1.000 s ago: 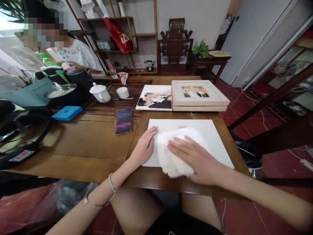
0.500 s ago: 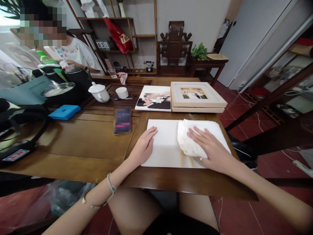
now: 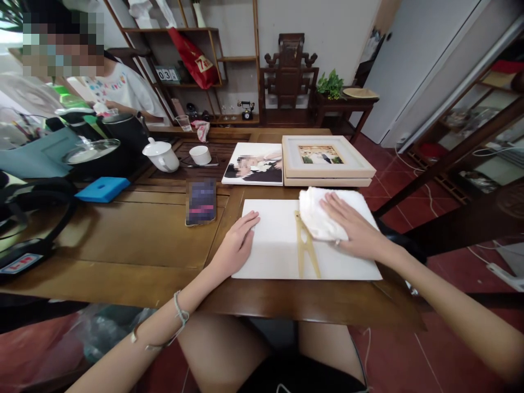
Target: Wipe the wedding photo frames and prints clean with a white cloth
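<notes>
A white rectangular panel (image 3: 272, 240) lies flat at the table's front edge. On it is a pale yellow, A-shaped piece (image 3: 305, 248) with two legs pointing towards me. My left hand (image 3: 237, 243) rests with its fingers stretched along the panel's left edge, holding nothing. A folded white towel (image 3: 313, 215) covers the panel's upper right part. My right hand (image 3: 354, 224) presses on the towel from above, fingers long across it and the thumb side at its near edge.
Behind the panel lie a photo print (image 3: 254, 164) and a framed photo (image 3: 327, 158) on another frame. To the left are a phone-like dark object (image 3: 201, 202), a white cup (image 3: 200, 155), a lidded white cup (image 3: 161, 155), a blue block (image 3: 103, 189) and headphones (image 3: 53, 229). Another person (image 3: 123, 90) sits far left.
My right hand and the towel have moved away from me, uncovering more of the A-shaped piece and the panel's lower right. My left hand stays at the left edge.
</notes>
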`<state>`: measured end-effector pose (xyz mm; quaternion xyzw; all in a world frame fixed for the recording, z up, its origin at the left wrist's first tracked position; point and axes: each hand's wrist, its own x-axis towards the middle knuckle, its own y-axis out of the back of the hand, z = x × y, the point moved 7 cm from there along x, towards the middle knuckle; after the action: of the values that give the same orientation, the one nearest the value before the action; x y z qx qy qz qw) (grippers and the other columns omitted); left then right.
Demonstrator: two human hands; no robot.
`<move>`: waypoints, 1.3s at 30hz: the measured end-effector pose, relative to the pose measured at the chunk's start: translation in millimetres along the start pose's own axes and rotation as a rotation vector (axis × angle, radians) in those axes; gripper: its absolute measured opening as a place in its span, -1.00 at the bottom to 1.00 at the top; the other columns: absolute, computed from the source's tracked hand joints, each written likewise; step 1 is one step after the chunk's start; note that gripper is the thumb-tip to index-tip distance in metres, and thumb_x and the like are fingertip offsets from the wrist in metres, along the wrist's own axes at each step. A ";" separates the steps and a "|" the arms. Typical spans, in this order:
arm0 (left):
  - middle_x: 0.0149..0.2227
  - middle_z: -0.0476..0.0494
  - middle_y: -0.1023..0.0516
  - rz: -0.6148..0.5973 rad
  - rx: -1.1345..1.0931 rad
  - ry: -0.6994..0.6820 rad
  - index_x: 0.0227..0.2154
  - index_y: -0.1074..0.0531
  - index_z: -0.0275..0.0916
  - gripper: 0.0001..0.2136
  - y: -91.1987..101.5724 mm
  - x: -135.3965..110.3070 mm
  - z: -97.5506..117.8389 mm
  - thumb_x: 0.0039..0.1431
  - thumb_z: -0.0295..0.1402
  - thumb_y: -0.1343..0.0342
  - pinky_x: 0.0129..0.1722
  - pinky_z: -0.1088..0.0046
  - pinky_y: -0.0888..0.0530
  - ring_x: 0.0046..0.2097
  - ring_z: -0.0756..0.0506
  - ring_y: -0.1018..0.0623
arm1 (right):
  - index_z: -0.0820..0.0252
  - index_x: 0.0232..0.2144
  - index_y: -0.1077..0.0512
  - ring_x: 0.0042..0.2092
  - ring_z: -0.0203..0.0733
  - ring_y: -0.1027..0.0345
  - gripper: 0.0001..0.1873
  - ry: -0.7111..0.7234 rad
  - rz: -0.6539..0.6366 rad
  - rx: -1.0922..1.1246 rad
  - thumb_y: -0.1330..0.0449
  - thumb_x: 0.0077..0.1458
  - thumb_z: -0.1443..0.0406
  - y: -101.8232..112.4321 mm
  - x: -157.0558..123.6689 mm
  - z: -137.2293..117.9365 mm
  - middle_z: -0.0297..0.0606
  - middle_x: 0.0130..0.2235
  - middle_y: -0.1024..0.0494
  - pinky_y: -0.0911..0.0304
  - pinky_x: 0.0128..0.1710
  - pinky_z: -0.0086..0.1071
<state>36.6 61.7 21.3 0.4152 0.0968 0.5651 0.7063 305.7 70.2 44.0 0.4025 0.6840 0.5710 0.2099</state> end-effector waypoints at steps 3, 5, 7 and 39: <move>0.23 -0.30 -0.36 0.001 -0.003 0.001 0.10 -0.38 -0.29 -0.63 0.1 0.2 -0.2 0.34 -0.39 0.17 0.29 0.06 -0.24 0.30 -0.18 -0.30 | 0.09 0.37 0.08 0.39 0.07 0.31 -0.11 -0.094 0.015 -0.014 -0.10 -0.01 0.37 4.9 2.0 24.1 -0.20 0.41 0.11 0.24 0.34 0.12; 0.23 -0.31 -0.36 0.005 -0.004 0.001 0.10 -0.38 -0.30 -0.63 0.0 0.2 0.1 0.34 -0.39 0.17 0.29 0.06 -0.24 0.30 -0.19 -0.29 | 0.06 0.36 0.05 0.39 0.05 0.28 -0.10 -0.096 -0.002 -0.026 -0.09 -0.03 0.39 8.8 -9.0 17.6 -0.24 0.40 0.06 0.24 0.34 0.12; 0.23 -0.32 -0.35 0.010 -0.008 0.002 0.10 -0.38 -0.30 -0.63 0.0 0.1 0.6 0.34 -0.39 0.17 0.29 0.05 -0.23 0.30 -0.20 -0.29 | 0.05 0.37 0.07 0.39 0.07 0.29 -0.05 -0.061 -0.050 -0.033 -0.10 -0.09 0.42 12.2 -28.5 -4.5 -0.26 0.40 0.10 0.24 0.34 0.14; 0.23 -0.31 -0.35 0.015 0.003 -0.004 0.11 -0.38 -0.28 -0.63 -1.3 -0.4 0.5 0.33 -0.40 0.16 0.29 0.05 -0.24 0.30 -0.20 -0.29 | -0.15 0.36 0.10 0.36 0.22 0.14 0.14 -0.017 -0.296 0.018 -0.12 -0.28 0.48 16.9 -80.3 -108.4 -0.36 0.40 0.10 -0.16 0.20 0.14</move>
<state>37.6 61.1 20.6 0.4178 0.0930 0.5696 0.7016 277.2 -59.3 74.3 0.3039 0.7391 0.5244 0.2938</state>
